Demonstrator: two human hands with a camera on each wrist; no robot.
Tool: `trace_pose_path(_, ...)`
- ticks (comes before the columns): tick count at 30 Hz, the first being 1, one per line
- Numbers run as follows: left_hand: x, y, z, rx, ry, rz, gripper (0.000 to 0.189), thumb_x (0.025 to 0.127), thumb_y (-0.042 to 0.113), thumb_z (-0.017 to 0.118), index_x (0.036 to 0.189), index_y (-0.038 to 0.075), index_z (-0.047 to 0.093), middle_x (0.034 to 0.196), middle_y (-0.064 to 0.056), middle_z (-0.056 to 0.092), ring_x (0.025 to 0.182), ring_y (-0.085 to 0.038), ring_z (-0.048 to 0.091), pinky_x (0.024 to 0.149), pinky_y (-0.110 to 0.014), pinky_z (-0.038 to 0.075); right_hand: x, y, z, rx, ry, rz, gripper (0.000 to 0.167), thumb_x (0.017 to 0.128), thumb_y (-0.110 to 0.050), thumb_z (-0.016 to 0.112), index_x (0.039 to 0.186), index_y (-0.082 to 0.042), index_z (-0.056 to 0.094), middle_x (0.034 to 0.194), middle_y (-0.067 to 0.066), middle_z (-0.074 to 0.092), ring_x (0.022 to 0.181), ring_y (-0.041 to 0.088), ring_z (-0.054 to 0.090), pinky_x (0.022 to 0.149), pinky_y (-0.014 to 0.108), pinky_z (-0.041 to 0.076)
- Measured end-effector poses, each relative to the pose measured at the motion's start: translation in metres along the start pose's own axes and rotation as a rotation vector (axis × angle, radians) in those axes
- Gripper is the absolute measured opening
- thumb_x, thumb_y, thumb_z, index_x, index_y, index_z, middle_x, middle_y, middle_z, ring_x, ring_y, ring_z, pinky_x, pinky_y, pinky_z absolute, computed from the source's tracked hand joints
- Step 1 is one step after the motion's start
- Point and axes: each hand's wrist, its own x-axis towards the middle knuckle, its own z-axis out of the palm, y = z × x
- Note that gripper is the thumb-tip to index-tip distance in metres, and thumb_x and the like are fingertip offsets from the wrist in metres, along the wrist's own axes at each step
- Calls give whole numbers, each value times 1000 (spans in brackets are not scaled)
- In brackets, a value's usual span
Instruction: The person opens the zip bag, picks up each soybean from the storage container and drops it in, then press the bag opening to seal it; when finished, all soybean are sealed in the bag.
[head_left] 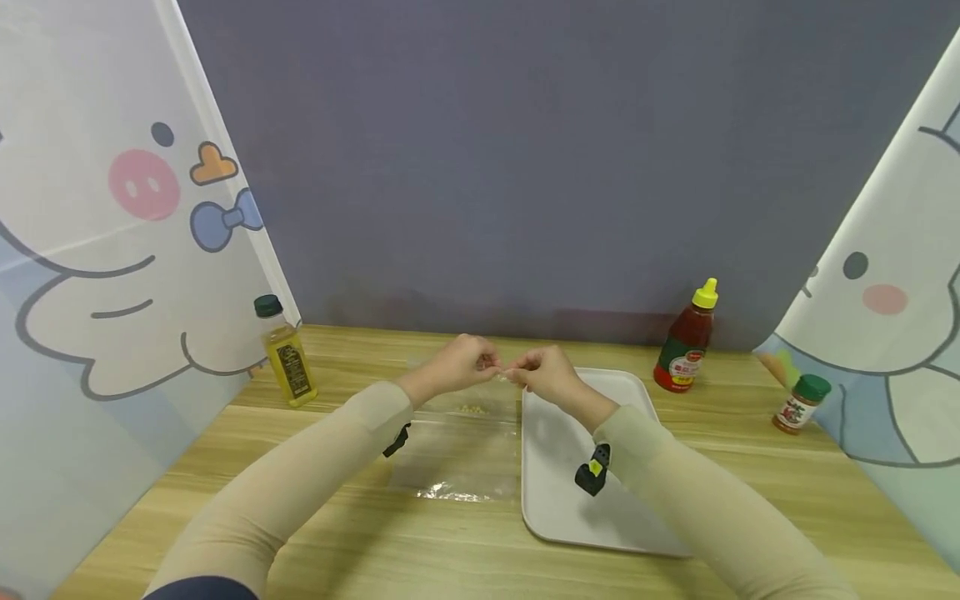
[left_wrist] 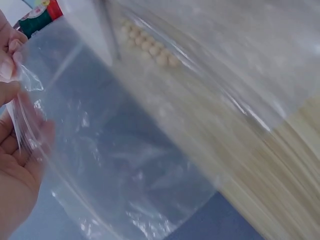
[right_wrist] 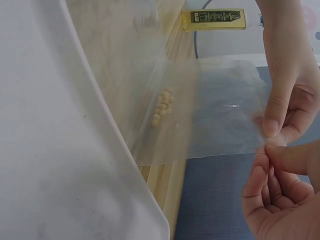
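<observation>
A clear plastic bag [head_left: 457, 458] lies partly on the table, its far edge raised by both hands. Inside it sits a small cluster of pale yellow round beans [right_wrist: 163, 106], also visible in the left wrist view as a row of beans [left_wrist: 150, 46]. My left hand [head_left: 467, 365] pinches the lifted edge between thumb and fingers. Close beside it, fingertips nearly meeting, my right hand [head_left: 546, 373] pinches the same edge near the bag's right corner. Whether the bag's mouth is sealed, I cannot tell.
A white tray [head_left: 555, 492] lies under my right forearm. An oil bottle [head_left: 291, 358] stands at the left, a red sauce bottle [head_left: 684, 346] at the back right, and a green-capped spice jar [head_left: 799, 407] at the far right. A grey panel [head_left: 525, 167] rises behind the table.
</observation>
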Motion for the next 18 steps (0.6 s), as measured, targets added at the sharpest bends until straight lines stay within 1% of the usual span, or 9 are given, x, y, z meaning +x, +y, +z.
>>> trace_pose_path(3, 0, -5, -1, 19, 25, 38, 5, 88, 8, 68, 86, 5, 72, 82, -5, 71, 70, -9, 61, 63, -18, 52, 1, 0, 0, 8, 7, 3, 12, 88, -14, 71, 91, -2, 75, 83, 17, 71, 66, 20, 62, 57, 25, 53)
trace_pose_path(4, 0, -8, -2, 31, 31, 49, 5, 88, 8, 68, 86, 4, 72, 82, -5, 71, 69, -9, 60, 63, -18, 52, 1, 0, 0, 14, 11, 3, 12, 88, -13, 71, 91, -2, 75, 82, 18, 71, 66, 21, 62, 56, 23, 52)
trace_pose_path(7, -2, -14, -3, 51, 46, 71, 6, 88, 8, 68, 86, 4, 71, 81, -6, 70, 68, -10, 60, 62, -18, 52, 3, 1, 0, 22, 19, -1, 12, 88, -12, 71, 90, -1, 74, 83, 21, 70, 64, 20, 62, 55, 22, 51)
trace_pose_path(8, -3, -16, -3, 54, 49, 73, 5, 88, 8, 68, 87, 4, 71, 81, -6, 70, 68, -10, 60, 62, -19, 52, 4, 1, 0, 23, 21, -2, 12, 87, -12, 72, 90, -1, 74, 84, 22, 70, 63, 19, 61, 55, 23, 52)
trace_pose_path(12, -7, -22, -5, 64, 47, 60, 6, 90, 10, 68, 88, 4, 69, 84, -6, 69, 72, -12, 62, 66, -22, 55, 4, 0, -1, 25, 20, 5, 13, 87, -12, 72, 90, 0, 74, 84, 23, 71, 59, 13, 58, 55, 24, 52)
trace_pose_path(13, -9, -24, -5, 67, 45, 55, 6, 90, 11, 68, 88, 5, 68, 84, -6, 69, 73, -12, 62, 67, -23, 55, 4, 0, -1, 28, 21, 7, 13, 87, -12, 72, 90, 0, 74, 84, 23, 71, 59, 16, 60, 54, 24, 52)
trace_pose_path(15, -12, -27, -6, 70, 39, 43, 7, 91, 12, 67, 89, 5, 68, 86, -6, 69, 74, -13, 63, 69, -24, 56, 4, 0, -1, 32, 23, 10, 13, 86, -12, 73, 90, 0, 74, 83, 22, 71, 59, 14, 59, 54, 23, 51)
trace_pose_path(18, -16, -33, -7, 68, 28, 28, 9, 93, 12, 65, 92, 4, 67, 88, -7, 68, 76, -14, 64, 70, -24, 56, 4, 0, -1, 26, 28, 15, 13, 86, -13, 74, 90, -1, 74, 81, 20, 70, 60, 15, 60, 55, 23, 52)
